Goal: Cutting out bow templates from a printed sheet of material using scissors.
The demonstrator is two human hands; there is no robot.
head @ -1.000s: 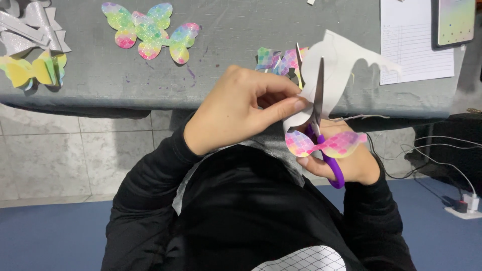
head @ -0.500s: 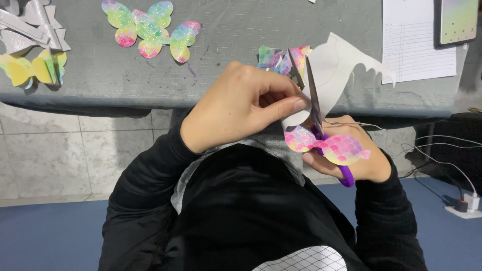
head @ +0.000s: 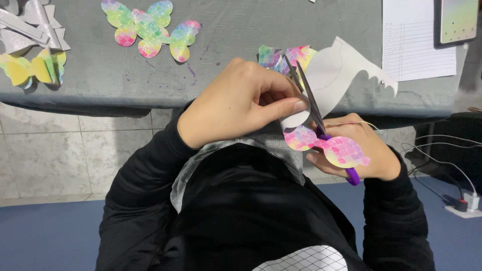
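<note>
My left hand [head: 241,103] pinches a sheet of rainbow scale-patterned paper [head: 329,148] whose white back [head: 334,75] curls up toward the table. My right hand [head: 369,150] grips purple-handled scissors [head: 309,103], the blades slightly apart and cutting into the sheet near my left thumb. Both hands work in front of my chest, just off the grey table [head: 241,55].
Two finished rainbow butterflies [head: 148,27] lie on the table at the back left, a yellow folded one [head: 32,68] and silver paper scraps [head: 30,25] at the far left. A lined sheet [head: 414,37] and a tablet [head: 457,20] sit at the right. Cables and a plug [head: 464,200] lie on the floor.
The scissors have tilted left and advanced along the cut. The paper has turned a little in my left hand.
</note>
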